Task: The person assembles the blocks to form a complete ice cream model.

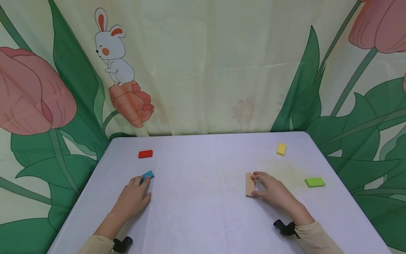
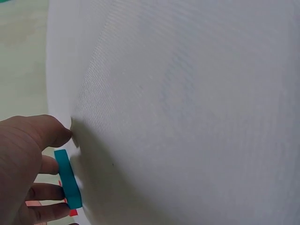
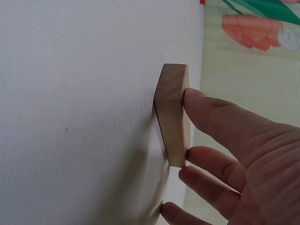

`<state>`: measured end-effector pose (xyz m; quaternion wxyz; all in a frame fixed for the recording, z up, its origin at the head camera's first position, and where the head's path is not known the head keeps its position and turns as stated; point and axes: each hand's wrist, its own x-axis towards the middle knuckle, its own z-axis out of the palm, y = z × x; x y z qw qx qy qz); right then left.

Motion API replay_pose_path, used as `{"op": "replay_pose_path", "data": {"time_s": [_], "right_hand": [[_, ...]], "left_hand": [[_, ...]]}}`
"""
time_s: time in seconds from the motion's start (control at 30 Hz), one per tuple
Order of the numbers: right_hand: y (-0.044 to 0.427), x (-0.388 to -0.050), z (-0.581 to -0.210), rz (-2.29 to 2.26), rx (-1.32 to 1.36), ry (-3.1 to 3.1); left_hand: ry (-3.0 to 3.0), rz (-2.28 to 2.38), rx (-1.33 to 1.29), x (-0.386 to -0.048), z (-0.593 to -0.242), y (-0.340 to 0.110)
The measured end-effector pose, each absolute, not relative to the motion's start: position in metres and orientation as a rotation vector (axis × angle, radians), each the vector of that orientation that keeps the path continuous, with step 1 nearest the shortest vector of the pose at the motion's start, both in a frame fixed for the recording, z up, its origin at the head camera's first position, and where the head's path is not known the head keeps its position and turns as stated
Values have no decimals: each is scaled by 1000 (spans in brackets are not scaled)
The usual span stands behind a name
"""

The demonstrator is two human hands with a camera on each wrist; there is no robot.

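On the left side of the table, my left hand (image 1: 133, 197) has its fingertips on a small blue block (image 1: 148, 174). The left wrist view shows the fingers against the blue block (image 2: 69, 180), while the thumb is apart from it and near the cloth. My right hand (image 1: 272, 190) holds a plain wooden block (image 1: 249, 185) between thumb and fingers, the thumb at its near end. Seen from the right wrist, the thumb presses the wooden block (image 3: 172, 108) and fingertips meet its lower end. Part of the blue block is hidden behind the left fingers.
A red block (image 1: 145, 154) lies beyond the left hand. Beyond the right hand is a yellow block (image 1: 281, 149), and a green block (image 1: 315, 182) lies to its right. A white cloth covers the table (image 1: 196, 197); a printed curtain (image 1: 203, 70) hangs behind its far edge.
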<state>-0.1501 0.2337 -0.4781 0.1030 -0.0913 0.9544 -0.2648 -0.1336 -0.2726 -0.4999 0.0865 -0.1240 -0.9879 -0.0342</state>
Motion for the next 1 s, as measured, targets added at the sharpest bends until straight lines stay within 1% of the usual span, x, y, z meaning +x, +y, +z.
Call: {"op": "replay_pose_path", "data": {"time_s": [0.63, 1.0], "right_hand": [[207, -139, -483, -777, -356, 2845], [192, -134, -486, -800, -430, 2873]], "left_hand": [[-2985, -86, -381, -138, -500, -257], [-2993, -100, -395, -143, -502, -240]]}}
